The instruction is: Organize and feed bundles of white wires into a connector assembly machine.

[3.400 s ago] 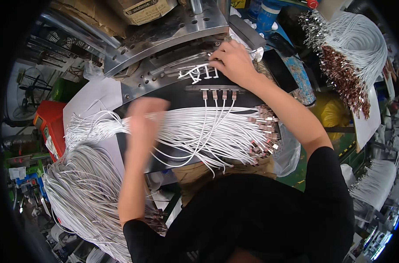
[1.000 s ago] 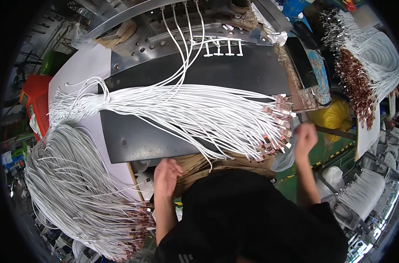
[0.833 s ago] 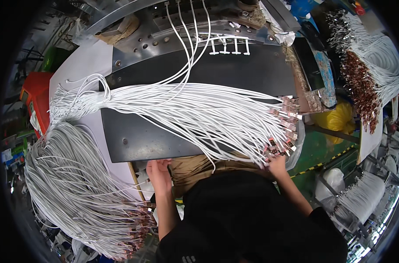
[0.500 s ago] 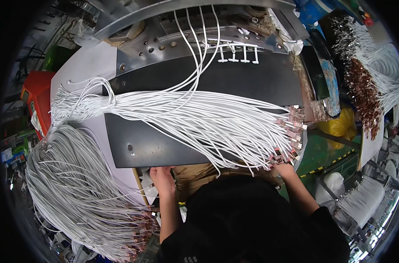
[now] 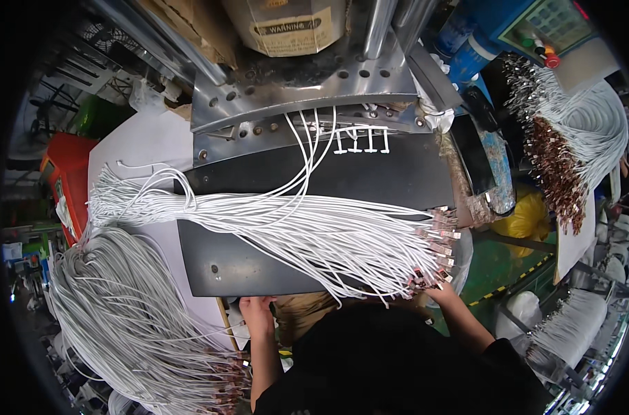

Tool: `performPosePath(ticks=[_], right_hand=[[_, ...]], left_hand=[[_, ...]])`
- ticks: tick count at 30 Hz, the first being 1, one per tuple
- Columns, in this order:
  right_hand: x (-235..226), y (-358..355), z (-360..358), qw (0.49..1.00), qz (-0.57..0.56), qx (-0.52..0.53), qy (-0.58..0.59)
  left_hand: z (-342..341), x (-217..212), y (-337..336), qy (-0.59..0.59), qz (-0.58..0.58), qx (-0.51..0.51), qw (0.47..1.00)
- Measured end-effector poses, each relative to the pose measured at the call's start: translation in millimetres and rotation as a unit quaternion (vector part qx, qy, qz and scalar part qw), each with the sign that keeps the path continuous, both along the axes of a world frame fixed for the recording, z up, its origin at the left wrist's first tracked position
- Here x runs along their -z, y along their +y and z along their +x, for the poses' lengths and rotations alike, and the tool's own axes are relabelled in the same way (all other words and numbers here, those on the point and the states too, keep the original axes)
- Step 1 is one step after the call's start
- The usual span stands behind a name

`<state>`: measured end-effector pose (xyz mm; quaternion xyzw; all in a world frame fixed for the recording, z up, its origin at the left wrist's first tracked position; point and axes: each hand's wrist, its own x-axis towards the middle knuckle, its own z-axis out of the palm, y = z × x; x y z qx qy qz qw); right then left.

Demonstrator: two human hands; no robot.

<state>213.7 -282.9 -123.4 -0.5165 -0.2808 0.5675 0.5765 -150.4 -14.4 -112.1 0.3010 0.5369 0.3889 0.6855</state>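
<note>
A long bundle of white cables (image 5: 307, 225) lies across the black work surface (image 5: 224, 270), its metal-ended connectors (image 5: 440, 242) fanned out at the right. My right hand (image 5: 440, 294) is at the near corner of those connectors; its fingertips are hidden among them, so its grip does not show. My left hand (image 5: 259, 315) is at the front edge of the black surface, apart from the bundle. Its fingers are partly hidden and look bent against the edge. Several cables rise from the bundle into the machine, beside a white branched plastic piece (image 5: 359, 138).
A metal press (image 5: 301, 86) with upright rods stands behind the work surface. A second heap of grey-white cables (image 5: 135, 318) hangs at the left, near a red bin (image 5: 66, 173). Further cables (image 5: 584, 131) lie at the far right, beneath a control panel (image 5: 549, 31).
My view has tilted upward, so the surface, cables and hands appear lower and more of the press shows. Both hands keep about the same places relative to the surface and connectors.
</note>
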Motion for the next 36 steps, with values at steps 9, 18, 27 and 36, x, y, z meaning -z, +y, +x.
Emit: performPosePath(ticks=[9, 18, 27, 36], right_hand=[[-6, -17, 85, 0.868, -0.198, -0.263, -0.372], [-210, 174, 83, 0.913, 0.148, -0.106, -0.366], [-174, 217, 85, 0.897, 0.077, 0.099, -0.424], [75, -95, 69, 0.719, -0.227, 0.379, -0.537]], left_hand=[[41, -7, -44, 0.159, 0.104, 0.089, 0.978], [162, -153, 8, 0.191, 0.642, 0.307, 0.676], [176, -134, 99, 0.358, 0.638, 0.394, 0.556], [193, -129, 168, 0.502, 0.594, 0.273, 0.566]])
